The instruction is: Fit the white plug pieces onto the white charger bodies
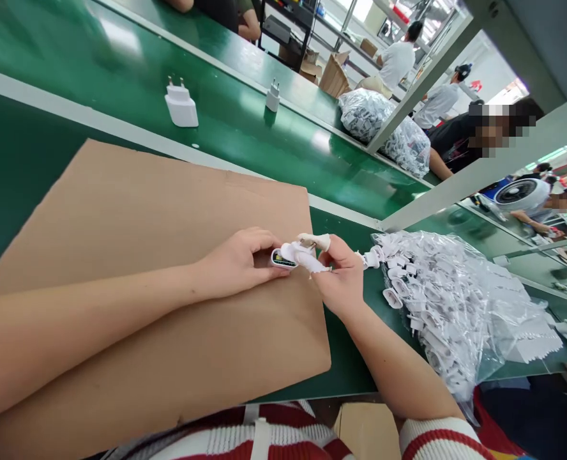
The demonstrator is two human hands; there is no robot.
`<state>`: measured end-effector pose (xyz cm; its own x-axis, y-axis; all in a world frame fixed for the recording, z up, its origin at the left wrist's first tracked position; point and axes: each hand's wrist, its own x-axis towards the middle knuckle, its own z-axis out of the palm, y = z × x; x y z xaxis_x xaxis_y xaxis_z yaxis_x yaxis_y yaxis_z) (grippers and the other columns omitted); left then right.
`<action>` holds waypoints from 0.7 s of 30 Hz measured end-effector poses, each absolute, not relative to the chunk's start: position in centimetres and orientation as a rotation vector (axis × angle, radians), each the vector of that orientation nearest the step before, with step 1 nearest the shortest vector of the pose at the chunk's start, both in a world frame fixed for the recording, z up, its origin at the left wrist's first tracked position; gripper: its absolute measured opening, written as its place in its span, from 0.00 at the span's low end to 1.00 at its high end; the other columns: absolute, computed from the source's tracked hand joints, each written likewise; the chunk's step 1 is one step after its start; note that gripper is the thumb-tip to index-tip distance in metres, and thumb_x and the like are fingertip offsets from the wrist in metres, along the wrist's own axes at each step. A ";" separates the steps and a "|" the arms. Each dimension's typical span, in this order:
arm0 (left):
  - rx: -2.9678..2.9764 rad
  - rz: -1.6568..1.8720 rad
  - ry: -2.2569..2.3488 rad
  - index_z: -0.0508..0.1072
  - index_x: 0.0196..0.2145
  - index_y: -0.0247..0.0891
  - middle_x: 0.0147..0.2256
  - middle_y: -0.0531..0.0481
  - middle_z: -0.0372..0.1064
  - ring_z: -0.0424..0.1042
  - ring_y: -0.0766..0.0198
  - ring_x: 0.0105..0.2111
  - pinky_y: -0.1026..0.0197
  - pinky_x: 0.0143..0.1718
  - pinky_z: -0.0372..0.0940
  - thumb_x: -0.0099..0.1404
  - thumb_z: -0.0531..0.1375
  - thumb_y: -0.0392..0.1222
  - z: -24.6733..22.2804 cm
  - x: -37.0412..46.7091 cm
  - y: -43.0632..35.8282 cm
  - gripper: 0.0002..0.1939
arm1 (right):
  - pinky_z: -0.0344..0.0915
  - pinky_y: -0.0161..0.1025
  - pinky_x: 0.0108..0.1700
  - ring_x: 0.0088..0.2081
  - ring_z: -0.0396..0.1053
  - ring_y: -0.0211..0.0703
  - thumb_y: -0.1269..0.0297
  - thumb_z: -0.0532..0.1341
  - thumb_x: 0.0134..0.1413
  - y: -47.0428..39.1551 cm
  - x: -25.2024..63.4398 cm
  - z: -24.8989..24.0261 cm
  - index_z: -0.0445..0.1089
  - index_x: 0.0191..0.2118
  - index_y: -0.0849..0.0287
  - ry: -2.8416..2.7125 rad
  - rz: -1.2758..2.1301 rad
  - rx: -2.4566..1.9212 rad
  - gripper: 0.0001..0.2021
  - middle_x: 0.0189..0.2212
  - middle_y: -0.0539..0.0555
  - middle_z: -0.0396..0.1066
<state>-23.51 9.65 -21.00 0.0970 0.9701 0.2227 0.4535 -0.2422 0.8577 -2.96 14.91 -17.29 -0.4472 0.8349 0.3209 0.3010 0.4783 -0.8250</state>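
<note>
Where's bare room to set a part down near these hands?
Bare cardboard lies between the left forearm and the pale strip, and on that forearm's near side. Crowded: right of the right hand, where a bag of white parts sits.

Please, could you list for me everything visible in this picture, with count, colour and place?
Table: one, dark green, nearest the wearer
Belt: one, green, beyond the table
Cardboard sheet: one, brown, on the table
Open casing: one, white, over the sheet's right part
Plug adapters: two, white, on the belt
Near bag of parts: at least one, clear with white contents, right of the sheet
Far bag of parts: count unclear, clear, beyond the belt
Boxes: several, brown, below the table and in the background
Fan: one, white and black, far right
Co-workers: several, pale or dark tops, background
Left grip: one, bare, around the casing
Right grip: one, white fingertip coverings, at the casing's open end
</note>
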 end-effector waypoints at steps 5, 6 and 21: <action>1.735 1.084 1.398 0.79 0.36 0.43 0.37 0.49 0.78 0.74 0.52 0.41 0.53 0.43 0.68 0.63 0.66 0.62 -20.6 -23.6 9.6 0.19 | 0.55 0.38 0.30 0.27 0.56 0.37 0.64 0.68 0.58 14.8 -3.4 -18.4 0.69 0.25 0.55 -2.144 0.718 -0.882 0.12 0.24 0.47 0.58; 1.735 1.084 1.396 0.79 0.36 0.43 0.36 0.49 0.77 0.74 0.52 0.41 0.53 0.42 0.68 0.63 0.66 0.62 -20.6 -23.6 9.6 0.19 | 0.55 0.38 0.30 0.27 0.56 0.38 0.65 0.67 0.58 14.8 -3.4 -18.5 0.67 0.23 0.55 -2.168 0.664 -0.854 0.14 0.24 0.47 0.58; 1.688 1.083 1.357 0.83 0.36 0.46 0.37 0.50 0.78 0.74 0.52 0.43 0.54 0.42 0.70 0.61 0.68 0.59 -20.3 -23.6 9.6 0.15 | 0.50 0.37 0.28 0.25 0.54 0.35 0.71 0.65 0.55 16.5 -3.6 -15.8 0.61 0.22 0.56 -2.359 0.809 -0.671 0.15 0.22 0.46 0.55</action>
